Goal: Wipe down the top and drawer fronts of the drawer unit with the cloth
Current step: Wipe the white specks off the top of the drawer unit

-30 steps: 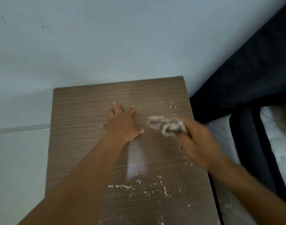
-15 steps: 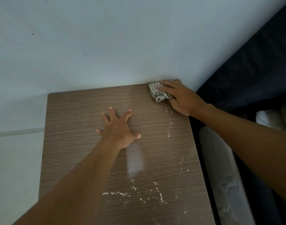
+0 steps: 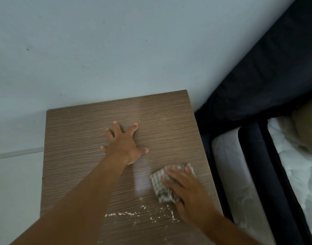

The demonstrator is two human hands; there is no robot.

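Observation:
The brown wood-grain top of the drawer unit (image 3: 77, 156) fills the lower middle of the head view; its drawer fronts are out of sight. My left hand (image 3: 124, 144) lies flat on the top near its middle, fingers spread, holding nothing. My right hand (image 3: 188, 190) presses a crumpled white checked cloth (image 3: 160, 188) onto the top near the right edge; the hand is motion-blurred. White crumbs (image 3: 142, 213) are scattered along the near part of the top, just in front of the cloth.
A pale blue wall (image 3: 116, 50) stands right behind the unit. A dark bed frame (image 3: 257, 85) with a white mattress (image 3: 236, 174) sits tight against the unit's right side. Pale floor (image 3: 13, 183) lies to the left.
My right hand has dragged the cloth from the far right corner of the top back toward me along the right edge. The left hand has stayed planted in the middle.

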